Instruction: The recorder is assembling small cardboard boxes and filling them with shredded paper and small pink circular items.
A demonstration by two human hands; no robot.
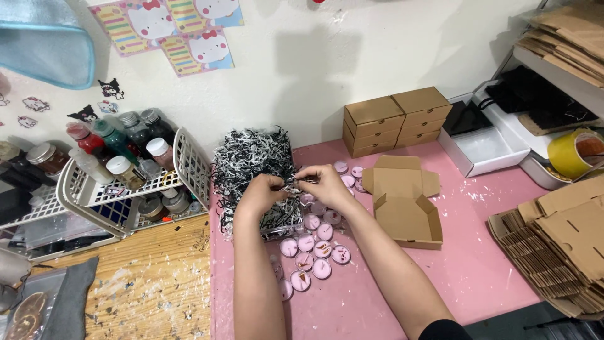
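Presently both hands meet over a heap of black-and-white shredded paper (251, 160) at the back of the pink table (484, 264). The left hand (261, 192) and right hand (326, 182) each pinch strands of the shred between narrowed fingers; how much they hold cannot be made out. The container under the heap is mostly hidden. Small round pink candles (314, 249) lie just below the wrists, some covered by the forearms. An open cardboard box (406, 201) sits beside the right hand.
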